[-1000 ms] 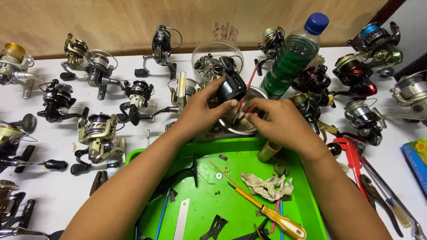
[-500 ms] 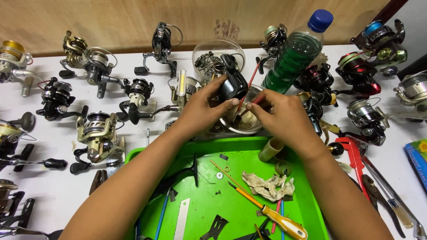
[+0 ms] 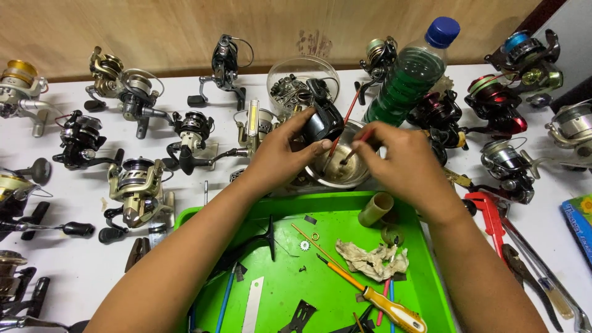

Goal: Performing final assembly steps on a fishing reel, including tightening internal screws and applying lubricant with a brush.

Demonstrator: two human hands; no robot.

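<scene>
Inside, steel bowl [image 3: 345, 176] holds brush tip; glass bowl [image 3: 302, 77] holds parts.

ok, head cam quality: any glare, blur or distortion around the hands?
Head view: even, soft light, shadows faint. Small glare on the steel bowl rim and the green bottle. Left hand, black reel body and right hand are sharp, no motion blur. Wide-angle lens bends the table edge; reels at the frame edges look stretched.
</scene>
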